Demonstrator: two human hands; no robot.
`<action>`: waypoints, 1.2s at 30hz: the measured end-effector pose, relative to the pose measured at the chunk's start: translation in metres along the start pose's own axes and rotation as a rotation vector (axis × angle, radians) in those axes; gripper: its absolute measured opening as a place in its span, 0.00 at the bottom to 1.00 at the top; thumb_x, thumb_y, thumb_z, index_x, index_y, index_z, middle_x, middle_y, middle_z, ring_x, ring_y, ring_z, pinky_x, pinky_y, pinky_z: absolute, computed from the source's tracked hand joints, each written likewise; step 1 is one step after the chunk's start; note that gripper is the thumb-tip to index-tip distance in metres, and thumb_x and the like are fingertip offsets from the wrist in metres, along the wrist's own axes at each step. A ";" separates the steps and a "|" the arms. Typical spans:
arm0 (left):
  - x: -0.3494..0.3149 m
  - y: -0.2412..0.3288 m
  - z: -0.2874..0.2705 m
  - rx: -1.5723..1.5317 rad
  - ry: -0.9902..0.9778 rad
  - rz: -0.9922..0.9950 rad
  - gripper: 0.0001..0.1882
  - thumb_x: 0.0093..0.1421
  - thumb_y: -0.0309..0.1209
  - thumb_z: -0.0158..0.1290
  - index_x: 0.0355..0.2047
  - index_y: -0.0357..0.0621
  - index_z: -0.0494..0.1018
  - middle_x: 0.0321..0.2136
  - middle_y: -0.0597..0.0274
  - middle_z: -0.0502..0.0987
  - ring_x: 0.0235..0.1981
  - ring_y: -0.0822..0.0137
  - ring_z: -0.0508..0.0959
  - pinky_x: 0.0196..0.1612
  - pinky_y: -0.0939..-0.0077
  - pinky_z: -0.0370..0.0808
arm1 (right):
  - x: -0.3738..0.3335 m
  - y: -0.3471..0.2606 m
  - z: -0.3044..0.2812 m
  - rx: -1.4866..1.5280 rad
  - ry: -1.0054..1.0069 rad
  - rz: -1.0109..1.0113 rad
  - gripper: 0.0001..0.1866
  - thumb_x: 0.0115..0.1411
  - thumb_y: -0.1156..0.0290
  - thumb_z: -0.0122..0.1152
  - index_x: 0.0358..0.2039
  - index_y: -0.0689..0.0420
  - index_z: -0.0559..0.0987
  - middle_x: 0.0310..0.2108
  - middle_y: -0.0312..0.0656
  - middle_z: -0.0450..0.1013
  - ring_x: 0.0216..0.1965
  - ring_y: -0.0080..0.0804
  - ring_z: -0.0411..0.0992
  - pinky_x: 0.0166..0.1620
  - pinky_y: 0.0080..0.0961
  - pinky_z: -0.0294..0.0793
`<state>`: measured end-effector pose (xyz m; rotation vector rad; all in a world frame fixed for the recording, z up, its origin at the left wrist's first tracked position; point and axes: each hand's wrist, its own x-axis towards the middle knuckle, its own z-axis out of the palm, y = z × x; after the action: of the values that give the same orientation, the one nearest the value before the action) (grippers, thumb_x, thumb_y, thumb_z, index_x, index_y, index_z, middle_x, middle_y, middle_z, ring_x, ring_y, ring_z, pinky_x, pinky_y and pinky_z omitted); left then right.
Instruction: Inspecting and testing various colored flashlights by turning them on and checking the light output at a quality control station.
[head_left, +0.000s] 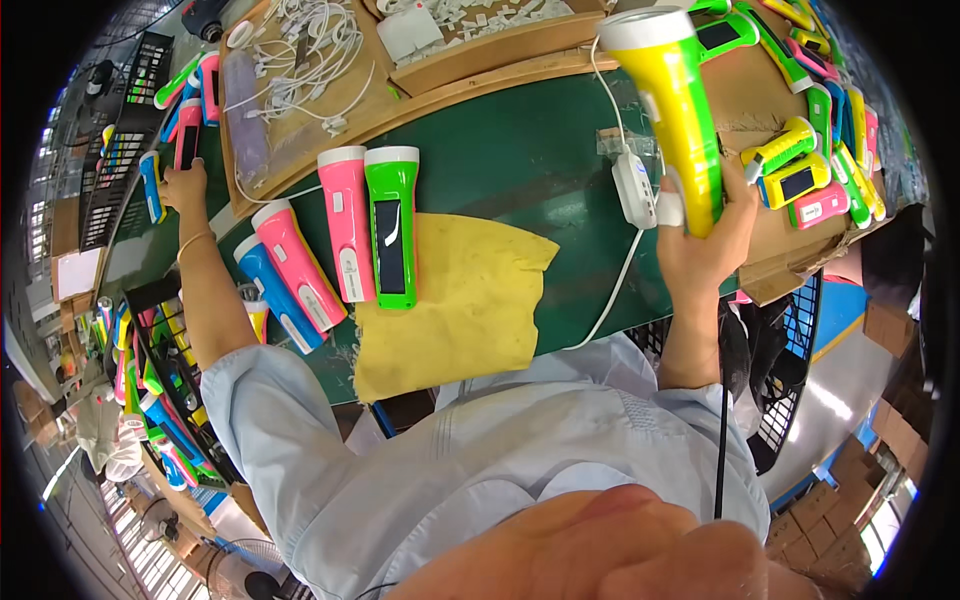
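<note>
My right hand [705,245] is wrapped round the lower end of a yellow flashlight [665,95] with a white head and green edge, raised above the right side of the table. A strip of white wraps one finger. Stretched out to the far left, my left hand [186,186] grips the lower end of a pink flashlight [188,135] with a dark panel. Beside it is a blue flashlight [152,185]. Between my arms lie another blue flashlight [280,295], two pink flashlights [300,265] [346,225], and a green flashlight [391,230] with a dark panel, partly on a yellow cloth [460,310].
A white power strip [633,190] with a cable lies near my right hand. Several flashlights [800,180] fill a cardboard box [770,275] at the right. Wooden trays [410,95] hold white cables and small parts. Black crates [140,90] stand at the left.
</note>
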<state>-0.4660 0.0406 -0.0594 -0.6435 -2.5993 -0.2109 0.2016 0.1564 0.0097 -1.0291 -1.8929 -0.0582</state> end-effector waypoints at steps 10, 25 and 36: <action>0.001 0.017 -0.006 0.188 -0.154 -0.126 0.37 0.46 0.51 0.57 0.49 0.38 0.64 0.50 0.43 0.63 0.53 0.44 0.61 0.53 0.58 0.63 | 0.006 -0.024 0.007 0.117 -0.034 -0.062 0.26 0.41 0.75 0.69 0.41 0.62 0.69 0.34 0.42 0.72 0.27 0.37 0.68 0.27 0.26 0.69; -0.232 0.179 -0.234 -1.905 -0.974 0.135 0.26 0.61 0.47 0.43 0.50 0.38 0.63 0.43 0.56 0.71 0.43 0.65 0.72 0.47 0.69 0.68 | -0.020 -0.081 0.006 0.491 -0.160 -0.119 0.24 0.41 0.75 0.67 0.40 0.63 0.70 0.33 0.45 0.70 0.27 0.40 0.68 0.28 0.28 0.69; -0.325 0.171 -0.283 -2.255 -0.712 -0.195 0.17 0.58 0.33 0.49 0.46 0.38 0.67 0.34 0.56 0.74 0.34 0.64 0.76 0.40 0.70 0.74 | -0.065 -0.109 -0.007 0.562 -0.291 -0.317 0.25 0.44 0.66 0.68 0.41 0.62 0.71 0.30 0.43 0.71 0.24 0.37 0.71 0.26 0.27 0.72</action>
<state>-0.0183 -0.0111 0.0481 -1.0095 -1.5687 -3.4708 0.1458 0.0422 0.0036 -0.3652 -2.1427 0.4388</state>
